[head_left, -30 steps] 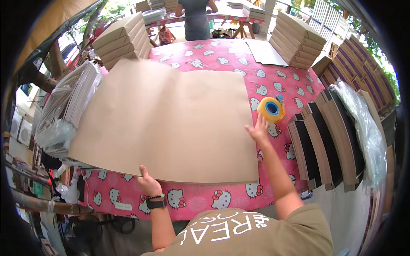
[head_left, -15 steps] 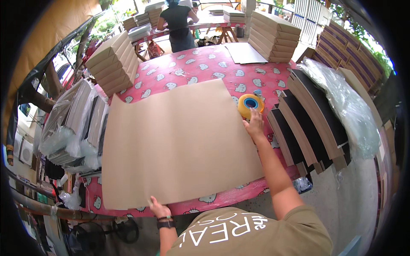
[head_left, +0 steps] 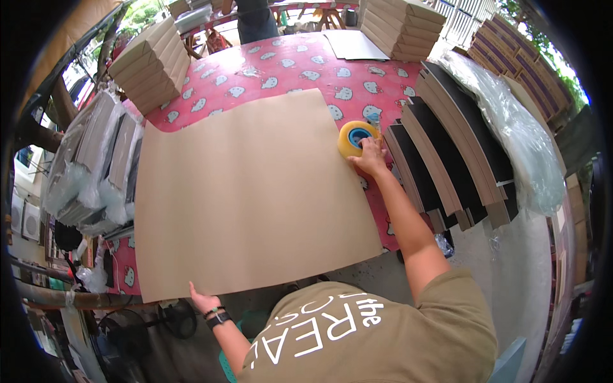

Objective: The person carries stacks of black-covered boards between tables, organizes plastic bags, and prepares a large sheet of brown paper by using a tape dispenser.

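Observation:
A large sheet of brown kraft paper (head_left: 255, 191) covers the near part of the table, its near edge jutting past the table's edge. My left hand (head_left: 204, 301) pinches that near edge toward the left, thumb on top and fingers mostly hidden below. To the right of the sheet lies a yellow tape roll (head_left: 348, 139) with a blue core and a small bluish piece at its far side. My right hand (head_left: 370, 157) grips the roll, its fingers reaching into the core.
A pink patterned cloth (head_left: 281, 64) covers the table. Black-topped board stacks (head_left: 440, 153) stand right, plastic-wrapped stacks (head_left: 96, 159) left. Brown-wrapped parcels rise at far left (head_left: 150, 64) and far right (head_left: 402, 29), with white sheets (head_left: 356, 46) alongside. Another person (head_left: 255, 22) stands beyond.
My right hand has closed on the tape roll, its fingers now inside the core. My left hand and the paper's near edge have moved left and nearer. The view has tilted down.

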Demonstrator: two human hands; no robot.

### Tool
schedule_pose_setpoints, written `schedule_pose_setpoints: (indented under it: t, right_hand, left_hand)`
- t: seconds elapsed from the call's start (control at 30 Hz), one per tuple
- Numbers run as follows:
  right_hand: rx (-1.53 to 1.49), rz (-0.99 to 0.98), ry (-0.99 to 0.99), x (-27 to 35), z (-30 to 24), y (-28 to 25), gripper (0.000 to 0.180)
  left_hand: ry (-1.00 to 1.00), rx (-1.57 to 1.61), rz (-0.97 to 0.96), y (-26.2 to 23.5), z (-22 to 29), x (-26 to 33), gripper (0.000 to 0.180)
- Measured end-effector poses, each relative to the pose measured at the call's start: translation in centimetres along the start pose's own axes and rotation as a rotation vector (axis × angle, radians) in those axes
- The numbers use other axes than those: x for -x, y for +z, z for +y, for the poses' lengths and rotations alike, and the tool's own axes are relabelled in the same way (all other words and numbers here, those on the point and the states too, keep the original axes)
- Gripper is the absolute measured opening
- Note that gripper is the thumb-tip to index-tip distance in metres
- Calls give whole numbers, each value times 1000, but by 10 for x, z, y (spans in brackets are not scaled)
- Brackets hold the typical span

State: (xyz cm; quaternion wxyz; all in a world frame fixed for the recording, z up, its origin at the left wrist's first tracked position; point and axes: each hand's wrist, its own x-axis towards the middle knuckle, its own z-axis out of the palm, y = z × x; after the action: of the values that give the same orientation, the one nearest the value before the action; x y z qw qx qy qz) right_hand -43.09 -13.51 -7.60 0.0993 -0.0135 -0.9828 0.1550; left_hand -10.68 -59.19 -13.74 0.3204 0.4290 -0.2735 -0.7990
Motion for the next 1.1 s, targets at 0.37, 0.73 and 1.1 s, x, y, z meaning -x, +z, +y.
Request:
schedule_pose_setpoints:
  t: [0.37,0.73,1.1]
  right_hand:
    - [-565,-123,-45,-13,44,-35,44]
    - [-1858,-427,45,57,18,-104,38]
    - [-1429,-389,-244,130,-40,-119,41]
  left_hand:
    - [408,-205,15,37,6,42,32]
    - [19,-106,118,-11,-11,10,31]
    - [1182,-993,-32,94,12,87,45]
